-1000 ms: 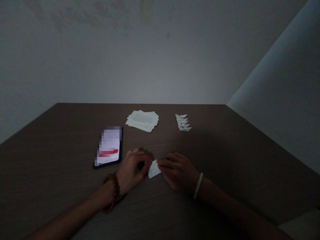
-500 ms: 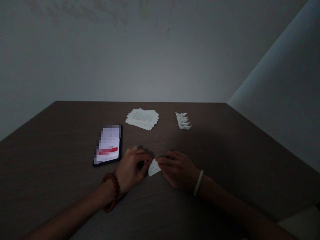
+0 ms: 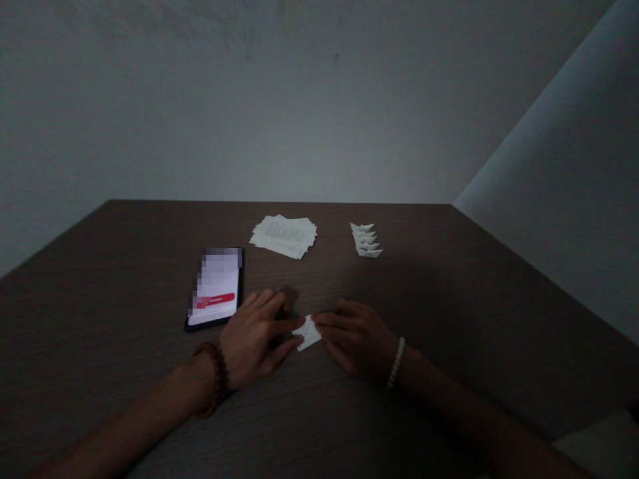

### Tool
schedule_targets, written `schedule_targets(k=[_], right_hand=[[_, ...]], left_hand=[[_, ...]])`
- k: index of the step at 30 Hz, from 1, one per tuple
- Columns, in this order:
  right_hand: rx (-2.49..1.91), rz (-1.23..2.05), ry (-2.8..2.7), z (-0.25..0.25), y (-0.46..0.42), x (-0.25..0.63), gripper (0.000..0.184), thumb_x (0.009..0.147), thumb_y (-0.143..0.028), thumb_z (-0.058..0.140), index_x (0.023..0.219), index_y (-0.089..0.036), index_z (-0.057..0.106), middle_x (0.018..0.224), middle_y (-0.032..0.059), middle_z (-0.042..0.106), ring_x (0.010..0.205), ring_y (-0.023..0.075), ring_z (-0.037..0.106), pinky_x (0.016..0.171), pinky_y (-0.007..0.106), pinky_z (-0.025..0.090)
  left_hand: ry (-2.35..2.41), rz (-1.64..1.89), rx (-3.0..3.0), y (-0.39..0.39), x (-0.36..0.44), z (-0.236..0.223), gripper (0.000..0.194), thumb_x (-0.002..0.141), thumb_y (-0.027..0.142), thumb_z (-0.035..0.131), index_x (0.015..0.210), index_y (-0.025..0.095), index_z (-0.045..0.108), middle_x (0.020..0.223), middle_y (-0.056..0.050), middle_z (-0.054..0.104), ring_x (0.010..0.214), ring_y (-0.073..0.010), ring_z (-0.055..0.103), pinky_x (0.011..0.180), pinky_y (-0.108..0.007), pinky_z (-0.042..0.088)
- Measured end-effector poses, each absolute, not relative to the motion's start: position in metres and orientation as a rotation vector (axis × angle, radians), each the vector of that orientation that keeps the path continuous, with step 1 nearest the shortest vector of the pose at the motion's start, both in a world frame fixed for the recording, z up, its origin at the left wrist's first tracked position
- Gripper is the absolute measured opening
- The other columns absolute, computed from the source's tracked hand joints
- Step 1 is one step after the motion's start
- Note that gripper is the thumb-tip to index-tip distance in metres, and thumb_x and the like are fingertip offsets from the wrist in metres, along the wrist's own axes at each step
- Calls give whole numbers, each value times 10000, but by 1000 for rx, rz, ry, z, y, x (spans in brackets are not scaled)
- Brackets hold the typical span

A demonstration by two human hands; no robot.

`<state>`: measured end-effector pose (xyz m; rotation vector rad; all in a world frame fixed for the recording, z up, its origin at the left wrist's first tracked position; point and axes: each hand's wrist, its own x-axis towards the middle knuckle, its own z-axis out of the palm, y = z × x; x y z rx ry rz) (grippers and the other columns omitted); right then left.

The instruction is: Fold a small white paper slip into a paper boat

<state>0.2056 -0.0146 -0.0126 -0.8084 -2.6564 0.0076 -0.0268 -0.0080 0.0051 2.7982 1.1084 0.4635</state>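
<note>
A small folded piece of white paper (image 3: 310, 334) with printed or drawn lines lies low over the tabletop between my hands. My left hand (image 3: 257, 336), with a brown beaded bracelet at the wrist, has its index finger and thumb at the paper's left edge, a small gap between the tips. On the opposite side, my right hand (image 3: 357, 336) holds the paper with fingers pressed together over its right part, which they hide. A pale beaded bracelet circles that wrist.
A lit phone (image 3: 215, 289) lies left, just beyond my left hand. Farther back is a loose stack of printed papers (image 3: 284, 236). To its right stand several small folded paper boats (image 3: 367, 241) in a row. The brown table (image 3: 150, 233) meets a grey wall (image 3: 319, 120).
My left hand has shifted slightly left, and its index finger and thumb have spread, exposing more of the paper's left side. My right hand stays nearly still.
</note>
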Motion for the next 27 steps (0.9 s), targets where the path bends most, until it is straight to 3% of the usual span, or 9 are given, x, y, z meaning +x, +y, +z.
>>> schedule_targets(k=[8,27], right_hand=[[-832,-12,-2783,-6,-15,204,328,890,-167,513,1217,-183,512,1185,69,569,965,203,474,783,351,412],[-843,-11,-2801,-6,-15,206,312,899,-196,515,1210,-230,522,1220,51,551,971,207,458,787,361,369]], left_hand=[[1124,451,2750,-7,-27,5,277,818,405,615,1058,281,678,947,-60,529,885,-242,454,728,-356,376],[1141,456,2708,-5,-28,1,283,775,436,655,1015,289,687,999,-63,529,929,-260,460,753,-377,383]])
